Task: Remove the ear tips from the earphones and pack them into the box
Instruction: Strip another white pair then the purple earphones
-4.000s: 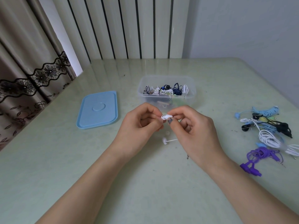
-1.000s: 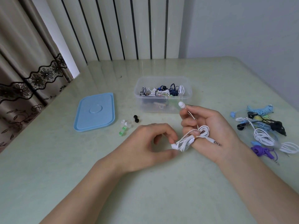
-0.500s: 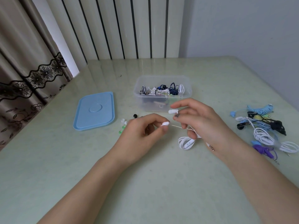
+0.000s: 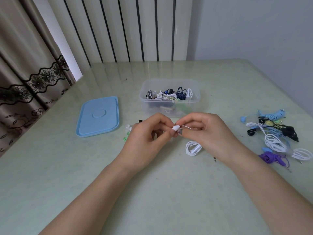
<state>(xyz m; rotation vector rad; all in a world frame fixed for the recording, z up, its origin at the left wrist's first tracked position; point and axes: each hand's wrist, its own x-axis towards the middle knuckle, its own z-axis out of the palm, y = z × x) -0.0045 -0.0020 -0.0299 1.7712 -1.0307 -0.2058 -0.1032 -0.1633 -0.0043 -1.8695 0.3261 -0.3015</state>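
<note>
My left hand [image 4: 149, 133] and right hand [image 4: 208, 131] meet over the worktop [image 4: 152, 192], both pinched shut on one white earbud [image 4: 175, 127]; its cable coil [image 4: 193, 148] lies just under my right hand. Loose ear tips [image 4: 126, 134] sit left of my left hand. Beyond: the open box [image 4: 169, 106] holding earphones, blue lid [image 4: 98, 116] to its left, earphone pile [image 4: 274, 136] far right.
</note>
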